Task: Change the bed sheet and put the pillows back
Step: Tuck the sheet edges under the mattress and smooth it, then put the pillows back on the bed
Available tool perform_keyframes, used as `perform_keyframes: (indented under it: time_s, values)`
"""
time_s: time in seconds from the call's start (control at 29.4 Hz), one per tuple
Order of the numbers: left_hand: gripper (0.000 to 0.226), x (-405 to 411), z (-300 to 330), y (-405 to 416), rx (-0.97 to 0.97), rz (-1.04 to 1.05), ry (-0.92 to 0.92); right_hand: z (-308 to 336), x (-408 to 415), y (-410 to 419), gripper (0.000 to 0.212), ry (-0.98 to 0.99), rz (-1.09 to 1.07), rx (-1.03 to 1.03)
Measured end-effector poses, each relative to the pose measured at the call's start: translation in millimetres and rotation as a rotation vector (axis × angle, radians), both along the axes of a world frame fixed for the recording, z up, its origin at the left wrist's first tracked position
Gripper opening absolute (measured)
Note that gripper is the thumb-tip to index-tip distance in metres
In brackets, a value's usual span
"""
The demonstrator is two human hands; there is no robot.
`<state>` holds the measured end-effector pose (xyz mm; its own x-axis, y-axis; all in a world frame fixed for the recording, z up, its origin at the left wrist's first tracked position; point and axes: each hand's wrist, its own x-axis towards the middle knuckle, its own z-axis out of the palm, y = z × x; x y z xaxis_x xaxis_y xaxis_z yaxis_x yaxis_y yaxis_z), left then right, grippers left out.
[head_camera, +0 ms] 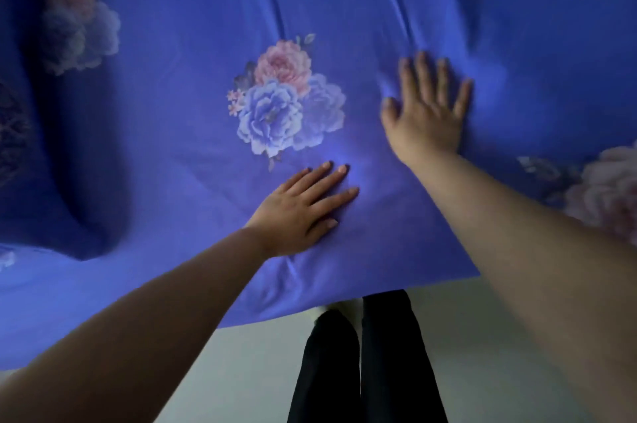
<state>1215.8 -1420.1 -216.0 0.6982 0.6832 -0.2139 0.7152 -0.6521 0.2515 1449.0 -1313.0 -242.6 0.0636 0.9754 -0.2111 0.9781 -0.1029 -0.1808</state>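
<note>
A blue bed sheet (193, 133) printed with pink and pale-blue flower bunches covers the bed and fills most of the head view. Its near edge hangs over the bed's side just in front of me. My left hand (303, 205) lies flat on the sheet below the middle flower bunch, fingers straight and pointing right. My right hand (427, 112) presses flat on the sheet further away and to the right, fingers spread; it looks blurred. Creases run up the sheet beyond the right hand. No pillows are in view.
A pale floor (241, 371) shows below the sheet's hanging edge. My legs in black trousers (362, 364) stand close against the bed. A deep fold darkens the sheet at the left (69, 181).
</note>
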Motion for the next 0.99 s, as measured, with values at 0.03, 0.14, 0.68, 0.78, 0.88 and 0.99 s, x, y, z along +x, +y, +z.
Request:
perform_keyframes:
  time_s: [0.03,0.14,0.68,0.78,0.88,0.99]
  values:
    - [0.053,-0.4,3.0,8.3,0.022,0.036,-0.009,-2.4,38.2,-22.0,0.062,-0.031,-0.122,0.012]
    - [0.061,24.2,9.9,56.3,0.0,0.541,0.02,0.6,121.2,-92.5,0.058,-0.117,-0.303,-0.012]
    - [0.023,192.1,46.0,41.6,-0.219,0.121,-0.22,62.7,126.6,-14.9,0.071,0.006,0.279,-0.255]
    - [0.019,179.8,37.4,82.4,-0.151,0.431,-0.257,42.1,148.8,18.1,0.077,-0.107,0.139,-0.284]
    - [0.023,172.6,29.3,127.4,-0.28,0.772,-0.306,35.0,189.4,16.6,0.074,-0.003,-0.572,-0.238]
    - [0.029,173.2,35.1,166.5,-0.39,0.947,-0.36,42.9,203.8,-0.2,0.075,0.012,-0.919,-0.22]
